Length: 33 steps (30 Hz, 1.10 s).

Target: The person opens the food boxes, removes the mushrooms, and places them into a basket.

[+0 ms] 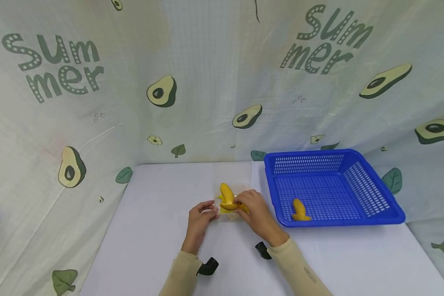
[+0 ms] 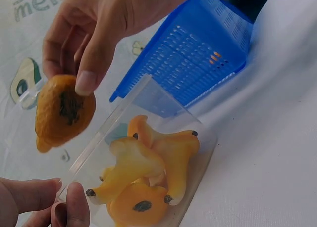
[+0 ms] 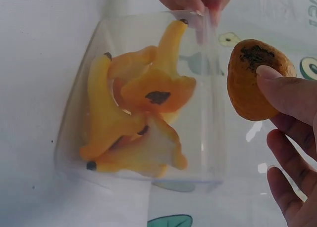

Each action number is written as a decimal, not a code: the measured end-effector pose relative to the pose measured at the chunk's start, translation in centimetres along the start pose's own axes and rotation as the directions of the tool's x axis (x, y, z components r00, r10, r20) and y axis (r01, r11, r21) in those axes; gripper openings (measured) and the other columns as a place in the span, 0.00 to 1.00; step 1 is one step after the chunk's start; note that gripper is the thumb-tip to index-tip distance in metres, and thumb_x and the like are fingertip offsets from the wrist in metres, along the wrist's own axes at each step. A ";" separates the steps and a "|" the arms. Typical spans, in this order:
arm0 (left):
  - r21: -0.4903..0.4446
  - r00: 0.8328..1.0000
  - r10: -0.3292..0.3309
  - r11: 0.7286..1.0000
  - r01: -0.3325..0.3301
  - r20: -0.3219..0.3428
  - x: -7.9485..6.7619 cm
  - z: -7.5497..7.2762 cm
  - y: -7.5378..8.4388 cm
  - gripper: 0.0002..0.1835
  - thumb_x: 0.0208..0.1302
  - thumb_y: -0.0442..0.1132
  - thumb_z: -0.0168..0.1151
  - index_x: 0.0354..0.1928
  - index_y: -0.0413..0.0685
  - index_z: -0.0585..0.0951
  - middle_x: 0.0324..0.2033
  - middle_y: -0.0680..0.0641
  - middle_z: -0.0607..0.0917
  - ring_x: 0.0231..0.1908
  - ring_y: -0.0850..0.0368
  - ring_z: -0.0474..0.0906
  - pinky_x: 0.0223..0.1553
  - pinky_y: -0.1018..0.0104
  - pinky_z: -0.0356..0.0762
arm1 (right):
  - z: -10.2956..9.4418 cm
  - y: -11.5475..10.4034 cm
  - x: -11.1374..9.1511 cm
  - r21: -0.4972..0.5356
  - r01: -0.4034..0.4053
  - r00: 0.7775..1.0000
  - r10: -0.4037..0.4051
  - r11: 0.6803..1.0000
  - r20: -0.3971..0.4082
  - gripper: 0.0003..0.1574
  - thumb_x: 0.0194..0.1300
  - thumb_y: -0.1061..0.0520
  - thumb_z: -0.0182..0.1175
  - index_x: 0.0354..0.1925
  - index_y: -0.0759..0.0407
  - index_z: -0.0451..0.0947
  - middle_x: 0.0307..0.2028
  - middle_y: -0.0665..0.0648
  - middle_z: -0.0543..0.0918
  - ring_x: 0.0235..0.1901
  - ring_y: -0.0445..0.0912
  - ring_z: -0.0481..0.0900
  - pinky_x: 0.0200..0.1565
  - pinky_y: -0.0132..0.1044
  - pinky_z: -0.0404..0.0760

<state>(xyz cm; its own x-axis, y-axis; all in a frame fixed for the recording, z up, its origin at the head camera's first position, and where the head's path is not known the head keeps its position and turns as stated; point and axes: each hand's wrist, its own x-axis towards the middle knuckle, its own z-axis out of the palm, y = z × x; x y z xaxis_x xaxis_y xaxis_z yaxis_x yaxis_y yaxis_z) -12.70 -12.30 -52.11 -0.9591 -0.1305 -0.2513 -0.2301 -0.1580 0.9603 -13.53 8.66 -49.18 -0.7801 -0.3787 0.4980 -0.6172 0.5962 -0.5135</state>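
Note:
My right hand [image 1: 258, 214] pinches an orange-yellow toy mushroom [image 2: 62, 113] between thumb and fingers, above the clear plastic box [image 3: 214, 138]. Its dark-marked cap faces the camera in both wrist views. My left hand [image 1: 200, 220] grips the box's left side at the rim, thumb and fingers close about the wall. Several similar yellow mushrooms [image 3: 158, 91] lie heaped inside the box, stems pointing different ways, some with dark stem ends. In the head view, the held mushroom's stem points up, and the right hand partly hides the box.
To the right stands a blue plastic basket [image 1: 333, 224] with slotted walls, and one yellow mushroom [image 1: 299, 210] lies in its near left corner. A white cloth covers the table [image 1: 151, 246]. Behind it hangs a curtain [image 1: 203, 53] printed with avocados. Black wrist mounts [image 1: 208, 267] stick out near both sleeves.

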 end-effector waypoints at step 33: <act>0.016 1.000 0.009 1.000 -0.009 -0.020 0.0 0.0 -0.2 0.20 0.65 0.20 0.67 0.59 0.22 0.79 0.41 0.42 0.79 0.32 0.59 0.81 0.38 0.70 0.90 | -9.9 2.9 -4.5 -0.236 0.017 0.964 -0.079 0.972 -0.255 0.26 0.40 0.74 0.84 0.39 0.61 0.86 0.40 0.58 0.88 0.46 0.57 0.81 0.47 0.50 0.77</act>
<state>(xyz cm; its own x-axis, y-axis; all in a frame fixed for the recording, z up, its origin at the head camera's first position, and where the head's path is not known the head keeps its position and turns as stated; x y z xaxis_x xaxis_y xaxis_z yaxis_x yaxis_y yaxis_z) -12.65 -12.27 -52.34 -0.9578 -0.1510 -0.2445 -0.2240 -0.1407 0.9644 -10.78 19.11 -46.03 -0.6773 -0.2317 0.6982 -0.5889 0.7397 -0.3258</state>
